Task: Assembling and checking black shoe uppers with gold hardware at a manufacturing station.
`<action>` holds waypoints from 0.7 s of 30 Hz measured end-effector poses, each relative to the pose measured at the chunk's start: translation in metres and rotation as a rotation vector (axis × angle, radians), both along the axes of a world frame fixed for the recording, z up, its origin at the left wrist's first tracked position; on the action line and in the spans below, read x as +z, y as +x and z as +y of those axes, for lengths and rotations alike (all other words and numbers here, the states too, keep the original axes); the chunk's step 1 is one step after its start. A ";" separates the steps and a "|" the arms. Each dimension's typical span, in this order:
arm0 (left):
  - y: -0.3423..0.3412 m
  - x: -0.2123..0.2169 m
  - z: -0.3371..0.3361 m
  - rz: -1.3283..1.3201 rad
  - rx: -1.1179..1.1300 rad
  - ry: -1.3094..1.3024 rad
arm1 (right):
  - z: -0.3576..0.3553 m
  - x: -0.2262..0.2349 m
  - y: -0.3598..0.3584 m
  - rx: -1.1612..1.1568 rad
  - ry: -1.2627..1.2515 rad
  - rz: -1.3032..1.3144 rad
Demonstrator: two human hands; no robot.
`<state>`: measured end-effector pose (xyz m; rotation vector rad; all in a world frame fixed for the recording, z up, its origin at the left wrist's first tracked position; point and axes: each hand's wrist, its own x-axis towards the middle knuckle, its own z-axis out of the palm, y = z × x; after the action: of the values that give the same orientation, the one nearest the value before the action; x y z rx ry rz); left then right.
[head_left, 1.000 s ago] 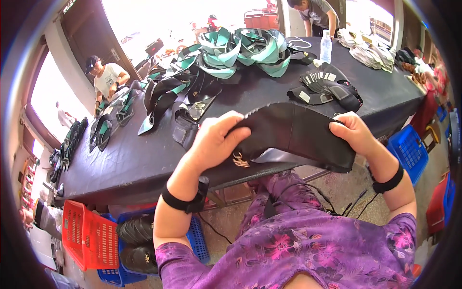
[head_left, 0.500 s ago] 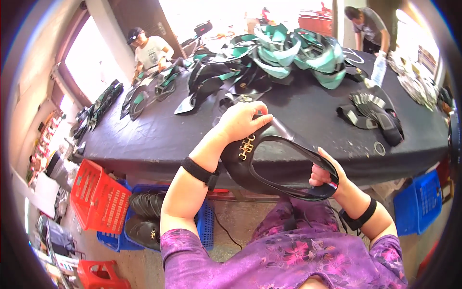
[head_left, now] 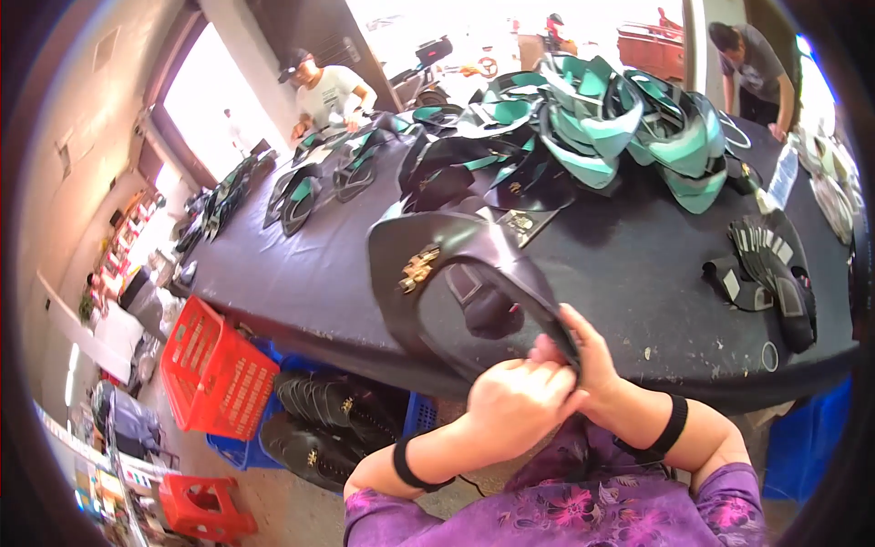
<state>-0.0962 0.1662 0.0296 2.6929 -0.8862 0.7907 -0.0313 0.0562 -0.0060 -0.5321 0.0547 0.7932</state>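
Note:
I hold a black leather shoe upper point(head_left: 428, 251) with a gold metal buckle ornament above the near edge of the black table point(head_left: 638, 273). My left hand point(head_left: 515, 410) and my right hand point(head_left: 583, 351) meet at the upper's right end and both pinch its edge there. The upper's loop stands open toward the table, its buckle side pointing away to the left. Each wrist wears a black band.
Piles of black and teal uppers point(head_left: 592, 128) cover the table's far side, with small black strap pieces point(head_left: 770, 269) at right. A red crate point(head_left: 214, 369) and a blue bin of finished black uppers point(head_left: 324, 424) sit below. Two people work at the far side.
My left hand slid from the buckle end to the right end of the upper, joining my right hand. The upper rose and tilted up above the table edge.

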 end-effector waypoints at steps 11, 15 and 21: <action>0.046 0.017 0.175 -0.013 0.576 0.221 | -0.140 0.029 0.086 -0.426 -1.229 -1.396; 0.083 -0.042 0.270 0.196 0.812 0.345 | -0.198 0.053 0.121 -0.875 -1.893 -2.011; 0.083 -0.073 0.284 0.176 1.086 0.186 | -0.135 0.019 0.173 -0.307 -2.025 -2.192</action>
<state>-0.0130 0.4504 -0.0432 3.2380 0.6748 0.5927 0.1422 -0.0785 0.0126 -2.8959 -1.1758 -0.8702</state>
